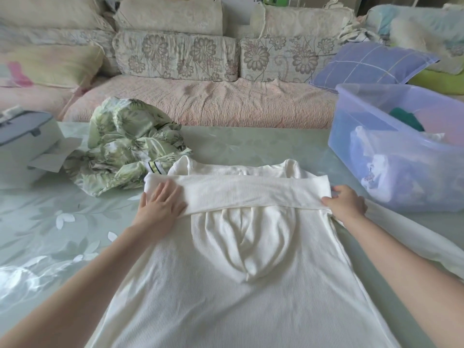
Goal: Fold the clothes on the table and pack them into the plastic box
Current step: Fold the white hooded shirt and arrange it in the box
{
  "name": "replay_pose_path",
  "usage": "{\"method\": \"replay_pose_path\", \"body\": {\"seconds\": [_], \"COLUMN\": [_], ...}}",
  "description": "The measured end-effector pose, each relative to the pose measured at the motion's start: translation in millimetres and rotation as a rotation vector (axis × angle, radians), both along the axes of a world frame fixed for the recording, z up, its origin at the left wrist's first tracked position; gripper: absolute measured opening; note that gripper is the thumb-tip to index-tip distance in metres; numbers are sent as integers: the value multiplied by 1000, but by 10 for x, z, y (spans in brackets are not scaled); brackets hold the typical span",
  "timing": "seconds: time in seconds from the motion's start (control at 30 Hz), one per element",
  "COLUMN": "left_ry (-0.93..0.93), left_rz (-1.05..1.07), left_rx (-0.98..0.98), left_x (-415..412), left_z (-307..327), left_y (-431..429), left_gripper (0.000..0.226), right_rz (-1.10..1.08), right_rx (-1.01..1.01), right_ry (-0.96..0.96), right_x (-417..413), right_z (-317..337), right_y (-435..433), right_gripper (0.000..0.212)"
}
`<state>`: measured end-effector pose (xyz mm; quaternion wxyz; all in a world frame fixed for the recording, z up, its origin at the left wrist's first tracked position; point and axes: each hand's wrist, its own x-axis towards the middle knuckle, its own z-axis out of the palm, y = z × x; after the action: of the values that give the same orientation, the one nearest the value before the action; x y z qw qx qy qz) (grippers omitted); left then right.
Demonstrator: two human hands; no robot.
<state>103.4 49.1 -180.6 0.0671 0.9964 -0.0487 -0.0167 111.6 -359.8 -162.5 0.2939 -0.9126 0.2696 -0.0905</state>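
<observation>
The white top (241, 285) lies flat at six o'clock. The left hand (160, 204) presses its sleeve (251, 194), fingers spread; the right hand (345, 203) pinches the fold. The plastic box (351, 126) sits at two o'clock. The sleeve could slip loose if pulled.
</observation>
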Motion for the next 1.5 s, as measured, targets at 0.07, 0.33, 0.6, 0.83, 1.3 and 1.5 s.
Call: {"method": "replay_pose_path", "body": {"seconds": [0.07, 0.33, 0.6, 0.83, 1.3, 1.5], "left_ry": [26, 12, 154, 202, 165, 238], "left_rz": [-5, -14, -459, -487, -754, -755], "left_rx": [51, -39, -104, -57, -222, -315], "left_x": [10, -48, -374, -505, -1046, -1125], "left_z": [-10, 311, 392, 310, 477, 400], "left_y": [70, -580, -1959, -2512, -3597, -3621], "left_gripper": [56, 55, 61, 67, 65, 60], "right_rz": [5, 168, 239, 271, -154, -115], "right_rx": [6, -83, -67, -79, -189, 71], "right_ry": [-63, -62, -37, -23, 284, 0], "right_x": [-10, -368, -1101, -1534, -1686, -1698], "right_z": [2, -55, -32, 16, -42, 259], "right_y": [24, 114, -306, -829, -1927, -1655], "right_gripper": [40, 36, 31, 36, 31, 20]}}
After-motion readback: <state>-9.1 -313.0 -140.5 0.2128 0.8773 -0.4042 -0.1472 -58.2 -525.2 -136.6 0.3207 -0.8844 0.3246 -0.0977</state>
